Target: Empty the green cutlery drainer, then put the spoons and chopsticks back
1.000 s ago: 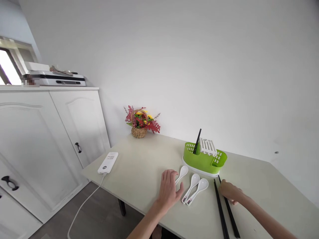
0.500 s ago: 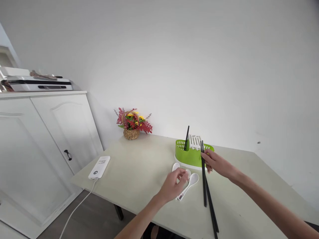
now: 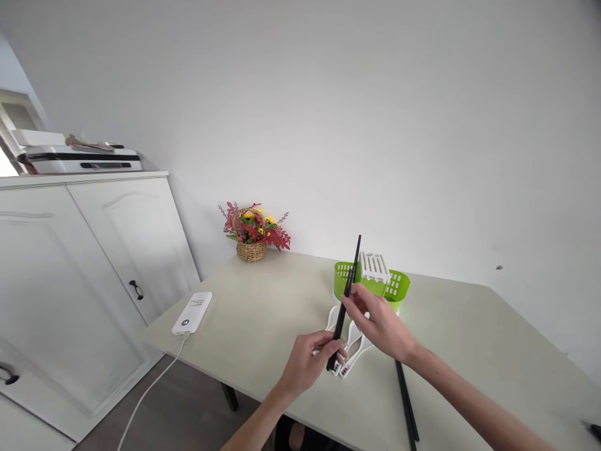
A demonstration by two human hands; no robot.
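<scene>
Two-handed in the head view, gripping black chopsticks [image 3: 340, 321] right of the frame's centre: pinching near their lower ends with the left hand [image 3: 305, 363], higher up with the right hand [image 3: 379, 316], both closed. Slanting their long axis from lower left to upper right over white spoons [image 3: 357, 355], pointing the tips toward the left end of the green caddy [image 3: 379, 289], having the right hand nearer it.

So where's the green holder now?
In the head view, the holder stands right of centre on the table, just beyond the right hand, with the flower basket to its left.
</scene>
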